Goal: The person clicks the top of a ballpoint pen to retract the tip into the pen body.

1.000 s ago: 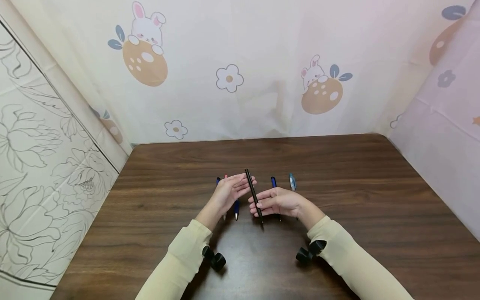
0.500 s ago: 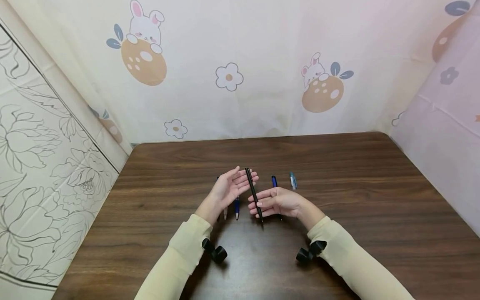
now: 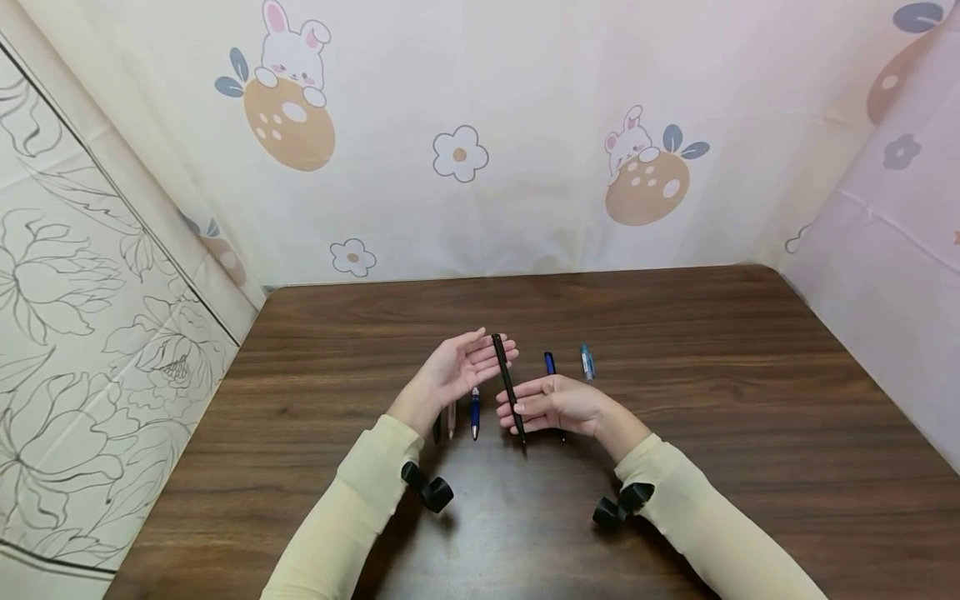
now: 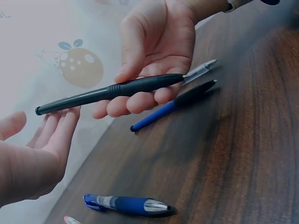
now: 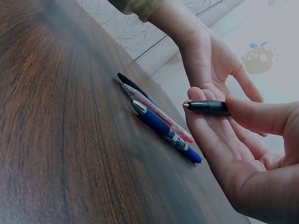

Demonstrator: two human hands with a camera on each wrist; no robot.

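A slim black pen (image 3: pixel 505 372) is held up over the table, its pale writing tip toward the person. My right hand (image 3: pixel 558 406) pinches it with the thumb pressed on the barrel against the fingers, as the right wrist view shows at the pen's front part (image 5: pixel 210 108). At the far end of the pen, my left hand (image 3: pixel 456 371) is spread palm up, fingers straight, with the fingertips (image 4: pixel 65 121) under the barrel and the thumb away from it. Between the hands and below them, a blue retractable pen (image 3: pixel 476 414) lies on the table.
Beside the left wrist lie a clear pen with a red end (image 5: pixel 159 112) and a black-tipped pen (image 5: pixel 132 85). Right of the held pen are a blue pen with a black grip (image 4: pixel 173 106) and a clear light-blue pen (image 3: pixel 587 363). A printed curtain (image 3: pixel 525 150) hangs behind the wooden table (image 3: pixel 675 317).
My left hand has turned more palm up, its thumb lifting away from the black pen, and moved slightly up. The right hand keeps its pinch and has stayed nearly still.
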